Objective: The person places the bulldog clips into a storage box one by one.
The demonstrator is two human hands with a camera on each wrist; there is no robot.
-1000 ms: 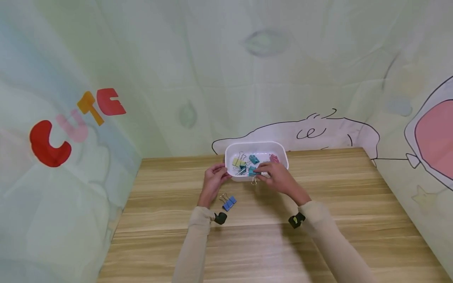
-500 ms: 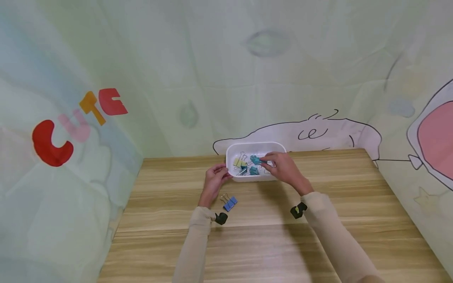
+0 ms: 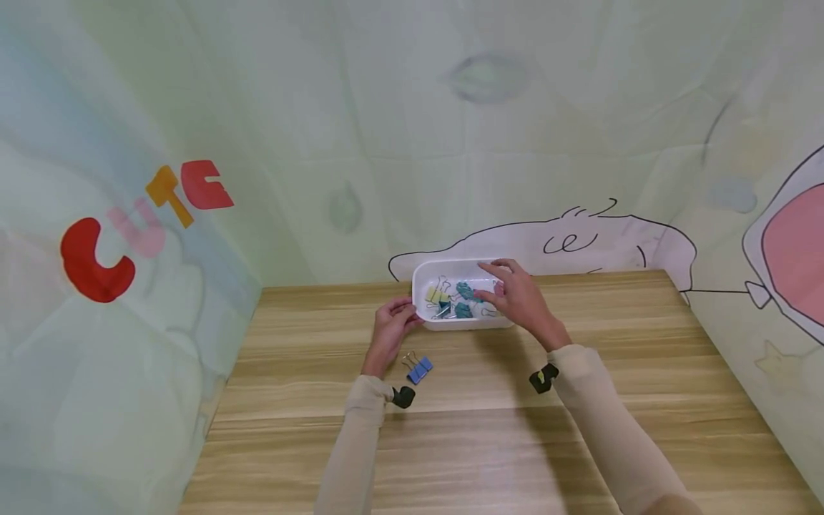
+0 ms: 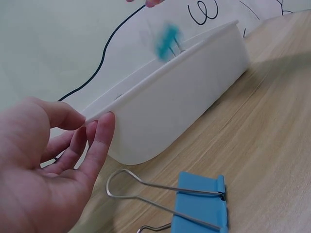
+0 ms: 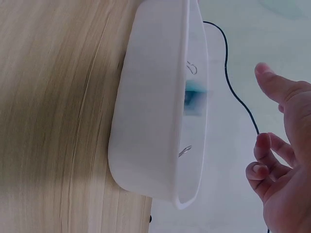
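My left hand (image 3: 388, 330) pinches the left end of a white plastic bin (image 3: 463, 325), thumb and fingers on its rim in the left wrist view. Over the bin's right part is my right hand (image 3: 523, 304), fingers spread and holding nothing. A blurred teal binder clip (image 4: 167, 42) shows in mid-air at the rim, apart from the right fingers. Inside the bin lie a yellow binder clip (image 3: 435, 295), teal binder clips (image 3: 463, 310) and a pink one (image 3: 498, 287), partly hidden by the right hand. A blue binder clip (image 3: 420, 370) lies on the table beside my left wrist.
The bin stands at the back edge of the wooden table (image 3: 463, 443), close against a printed cloth backdrop (image 3: 322, 143). More of that cloth rises along the left and right sides.
My right hand has shifted right and up over the bin. It held a teal binder clip half a second ago and has let it go. The left hand stays on the rim.
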